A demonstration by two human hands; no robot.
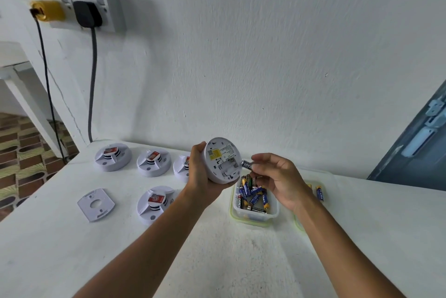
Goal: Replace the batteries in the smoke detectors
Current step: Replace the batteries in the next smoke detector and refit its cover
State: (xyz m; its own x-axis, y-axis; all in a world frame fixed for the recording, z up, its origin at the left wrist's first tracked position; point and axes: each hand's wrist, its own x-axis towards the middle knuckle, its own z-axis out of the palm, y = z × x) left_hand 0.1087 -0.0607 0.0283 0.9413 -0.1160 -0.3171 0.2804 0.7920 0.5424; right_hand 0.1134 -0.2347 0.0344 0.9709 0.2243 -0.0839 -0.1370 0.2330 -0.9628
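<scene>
My left hand [199,172] grips a white round smoke detector [222,160] above the table, its back turned toward me with the battery bay uncovered. My right hand [275,177] pinches a grey battery [246,165] at the detector's right edge, just beside the bay. Below them stands a clear plastic tub [253,215] holding several blue and black batteries [253,195]. A second tub [299,224], partly hidden by my right forearm, holds a few blue batteries [319,192]. A loose white back plate [96,204] lies at the left.
Several more white smoke detectors lie face up on the white table: back left [113,156], back middle [153,162], one partly behind my left hand [181,167], and front [154,203]. Wall sockets with two plugs and hanging cables [93,80] sit upper left. The table's left edge [36,192] drops off.
</scene>
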